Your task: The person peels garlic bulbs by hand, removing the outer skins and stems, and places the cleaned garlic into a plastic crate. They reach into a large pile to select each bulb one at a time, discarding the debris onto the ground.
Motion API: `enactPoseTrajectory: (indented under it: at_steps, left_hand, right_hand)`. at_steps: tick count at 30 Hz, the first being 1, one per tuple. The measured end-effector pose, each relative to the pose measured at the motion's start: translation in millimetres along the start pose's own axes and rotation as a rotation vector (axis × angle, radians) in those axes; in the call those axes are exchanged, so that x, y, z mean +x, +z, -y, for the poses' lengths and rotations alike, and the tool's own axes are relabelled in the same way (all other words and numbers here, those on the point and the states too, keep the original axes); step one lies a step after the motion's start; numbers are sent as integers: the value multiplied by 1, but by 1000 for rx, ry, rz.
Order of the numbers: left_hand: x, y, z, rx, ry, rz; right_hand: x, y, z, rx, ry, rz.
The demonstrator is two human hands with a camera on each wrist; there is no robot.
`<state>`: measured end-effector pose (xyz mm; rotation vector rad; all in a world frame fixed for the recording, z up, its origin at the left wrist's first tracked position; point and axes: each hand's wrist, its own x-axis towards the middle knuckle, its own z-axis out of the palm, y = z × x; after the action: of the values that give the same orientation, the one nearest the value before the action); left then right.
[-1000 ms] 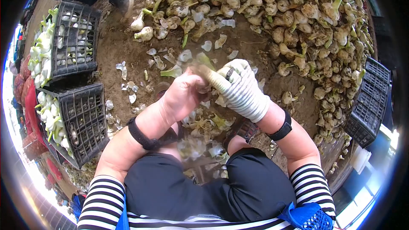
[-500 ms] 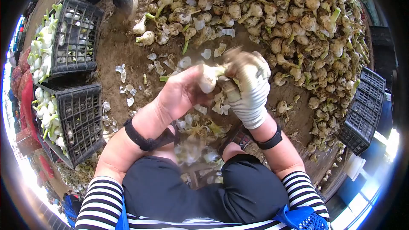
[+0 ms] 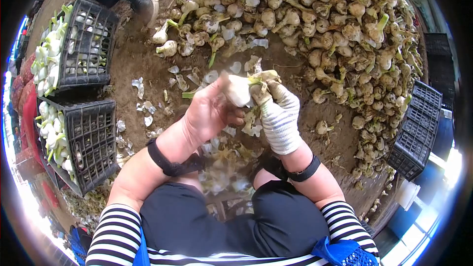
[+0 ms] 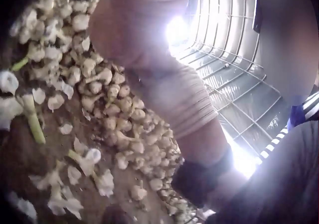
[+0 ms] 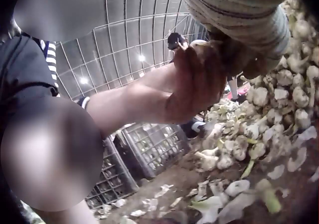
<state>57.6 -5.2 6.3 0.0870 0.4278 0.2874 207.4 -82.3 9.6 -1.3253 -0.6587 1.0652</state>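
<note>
My bare left hand (image 3: 209,111) holds a white garlic bulb (image 3: 239,91) between thumb and fingers, over the ground before my knees. On my right hand (image 3: 282,118) is a whitish striped glove; it pinches the bulb's green-and-brown stem (image 3: 266,76), where dirty outer skin hangs loose. In the right wrist view the bare left hand (image 5: 197,84) meets the gloved right hand (image 5: 239,14), which hides most of the bulb. The left wrist view shows the gloved right hand (image 4: 174,99) close behind the left hand.
A big heap of unpeeled garlic (image 3: 345,34) spreads ahead and to the right. Two black crates (image 3: 91,138) of cleaned garlic stand at left, another black crate (image 3: 416,128) at right. Skin scraps (image 3: 148,106) litter the soil. Another person's shoe (image 3: 144,1) is at upper left.
The gloved hand swept across the bulb, blurred, and now grips its stem with loosened skin. The bulb shows whiter, and the left hand has stayed nearly in place.
</note>
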Motion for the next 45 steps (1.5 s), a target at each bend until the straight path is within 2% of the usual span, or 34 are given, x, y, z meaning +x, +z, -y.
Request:
enactPoseTrajectory:
  at_steps: [1, 2, 3, 4, 5, 6, 7, 8, 10, 11, 12, 15, 17, 18, 20, 21, 22, 23, 24, 25, 28, 29, 30, 31, 32, 34, 36, 37, 38, 40, 42, 45]
  left_hand:
    - [2, 2, -1, -2, 1, -2]
    - [6, 8, -1, 121, 39, -144]
    - [10, 13, 1, 245, 75, -285]
    - [14, 15, 11, 246, 72, -286]
    - [17, 14, 23, 555, 379, -398]
    - [18, 14, 29, 864, 691, -503]
    - [12, 19, 25, 886, 599, -543]
    - [8, 13, 21, 887, 600, -547]
    - [3, -2, 10, 749, 445, -361]
    - [-1, -6, 6, 655, 410, -274]
    - [-3, -7, 3, 703, 403, -244]
    - [-9, -4, -8, 717, 292, -209]
    - [-10, -12, -8, 610, 140, -163]
    - [-8, -12, -6, 611, 134, -163]
    - [-6, -12, -1, 702, 246, -184]
    - [-3, -10, 1, 1014, 528, -193]
    - [-5, -4, -1, 1016, 525, -192]
    - [-9, 4, -4, 1426, 659, -252]
    - [-11, 9, -6, 1839, 787, -308]
    - [-7, 9, -2, 1761, 862, -336]
    - [-5, 12, -1, 1709, 799, -396]
    - [-1, 8, 1, 1785, 974, -379]
    - [-1, 6, 3, 1788, 970, -370]
    - [-1, 6, 5, 1785, 984, -355]
    - [-2, 7, 7, 1782, 1002, -344]
    - [-13, 26, 10, 1729, 1022, -288]
    - [-16, 38, 3, 1705, 1030, -185]
    - [-11, 32, -1, 1643, 1043, -223]
    - [-6, 22, -2, 1576, 1053, -261]
    - [-6, 13, -6, 1561, 1035, -272]
    - [-6, 9, -2, 1605, 1107, -259]
    - [-4, 13, 2, 1690, 1081, -249]
  right_hand:
    - [4, 3, -2, -57, -48, -52]
    - [10, 1, -1, -56, -47, -53]
    - [17, -2, -1, -289, -148, -75]
    - [22, -5, 0, -522, -249, -97]
    - [26, -5, -2, -632, -393, -80]
    - [22, -2, 3, -704, -457, -18]
    - [17, -1, 9, -736, -464, 14]
    - [14, -1, 14, -770, -473, 49]
    - [13, -9, 19, -578, -209, 138]
    - [13, -12, 25, -448, -14, 154]
    - [13, -16, 28, -237, 111, 198]
    - [15, -26, 26, 168, 307, 270]
    - [18, -34, 21, 152, 352, 301]
    - [18, -36, 20, 133, 398, 334]
    - [13, -29, 25, 109, 357, 292]
    - [11, -26, 28, -39, 252, 236]
    - [10, -23, 28, -188, 148, 181]
    - [9, -22, 27, -446, -4, 183]
    - [7, -17, 33, -539, -167, 237]
    - [4, -13, 30, -569, -183, 236]
    - [9, -9, 21, -601, -202, 222]
    - [16, -11, 13, -637, -148, 177]
    - [24, -14, 0, -672, -94, 128]
    - [33, -16, -33, -489, -119, 97]
    - [39, -19, -46, -694, -139, 63]
    - [55, -34, -58, -1085, -2, 0]
    - [57, -56, -77, -1332, 121, 133]
    - [48, -57, -76, -1483, -228, 25]
    - [45, -59, -70, -1478, -233, 21]
    - [43, -61, -41, -1050, -204, -53]
    - [26, -40, -2, -458, 6, -23]
    - [18, -19, 24, -779, -535, 47]
